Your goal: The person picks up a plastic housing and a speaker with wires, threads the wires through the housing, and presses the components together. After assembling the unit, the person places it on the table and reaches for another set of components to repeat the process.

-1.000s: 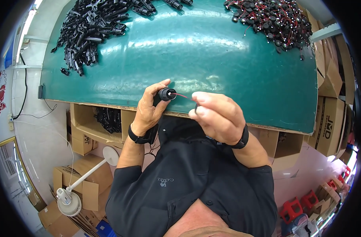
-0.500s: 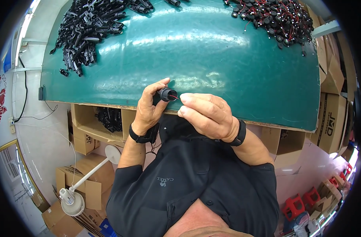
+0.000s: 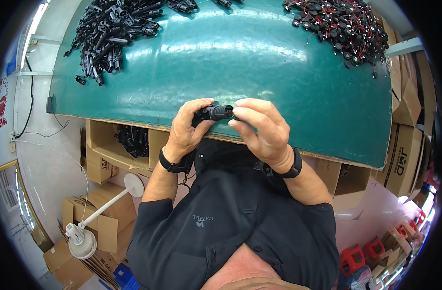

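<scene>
Above the near edge of the green table, my left hand (image 3: 183, 133) is closed around a black plastic housing with a ribbed, round neck (image 3: 218, 113). The neck points right, toward my right hand (image 3: 265, 129). Thumb and fingertips of that hand are bent together at the housing's open mouth; a tiny part between them is too small and hidden to name. A large heap of similar black housings (image 3: 110, 41) lies at the far left. At the far right is a pile of small round black parts with red wires (image 3: 339, 29).
The green tabletop (image 3: 221, 67) spreads between the two heaps. Under its edge, an open carton (image 3: 102, 140) holds more black parts. A white lamp on an arm (image 3: 107, 205) stands at the lower left. Cartons (image 3: 400, 154) and red stools (image 3: 352, 259) are on the right.
My left hand has turned the housing so its mouth faces right instead of toward me. My right hand has shifted up to the mouth, and the red wire pinched earlier is hardly visible.
</scene>
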Available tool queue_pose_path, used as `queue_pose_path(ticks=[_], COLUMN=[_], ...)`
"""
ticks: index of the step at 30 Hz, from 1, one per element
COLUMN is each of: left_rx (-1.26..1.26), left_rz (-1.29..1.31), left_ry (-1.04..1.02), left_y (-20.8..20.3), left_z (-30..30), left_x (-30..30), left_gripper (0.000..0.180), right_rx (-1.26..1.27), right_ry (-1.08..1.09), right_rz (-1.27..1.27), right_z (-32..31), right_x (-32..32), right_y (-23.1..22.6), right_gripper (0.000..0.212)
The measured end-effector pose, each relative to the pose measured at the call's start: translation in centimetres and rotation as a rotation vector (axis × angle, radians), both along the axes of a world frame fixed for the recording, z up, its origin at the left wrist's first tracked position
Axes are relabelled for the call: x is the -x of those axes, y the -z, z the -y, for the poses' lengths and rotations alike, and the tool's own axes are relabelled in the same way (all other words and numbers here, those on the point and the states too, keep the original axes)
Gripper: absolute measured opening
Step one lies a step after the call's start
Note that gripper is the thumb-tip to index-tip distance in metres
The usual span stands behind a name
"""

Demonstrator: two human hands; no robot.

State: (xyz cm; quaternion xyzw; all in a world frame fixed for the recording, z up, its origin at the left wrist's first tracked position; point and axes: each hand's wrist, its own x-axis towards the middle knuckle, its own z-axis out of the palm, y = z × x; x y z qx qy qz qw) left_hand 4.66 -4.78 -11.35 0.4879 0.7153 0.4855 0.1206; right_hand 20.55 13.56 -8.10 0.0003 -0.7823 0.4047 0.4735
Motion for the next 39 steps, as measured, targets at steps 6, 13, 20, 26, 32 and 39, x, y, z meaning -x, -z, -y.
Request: queue_pose_path(ticks=[6, 13, 20, 26, 32, 39], left_rx=[0.031, 0.044, 0.055, 0.090, 0.113, 0.135], left_rz=[-0.049, -0.101, -0.107, -0.104, -0.116, -0.086], left_ry=[0.009, 0.025, 0.006, 0.026, 0.047, 0.089], left_y=[-1.4, -2.5, -3.3, -3.7, -4.2, -4.5], left_z=[0.2, 0.0, 0.0, 0.3, 0.6, 1.0], left_x=[-0.2, -0.1, -0.4, -0.3, -0.1, 0.2], left_gripper=[0.050, 0.051, 0.054, 0.051, 0.050, 0.050], right_rx=[0.205, 0.389, 0.425, 0.530, 0.599, 0.702], right_ry=[-0.009, -0.063, -0.102, -0.156, -0.241, -0.352], right_rz=[0.132, 0.209, 0.298, 0.342, 0.388, 0.454], right_z=[-0.6, -0.8, -1.3, -1.3, -1.8, -2.2], right_x=[-0.4, -0.7, -1.2, -1.3, -1.6, -1.8], right_y=[0.5, 1.5, 1.9, 2.0, 1.7, 1.8], right_gripper=[0.032, 0.029, 0.026, 0.026, 0.023, 0.021])
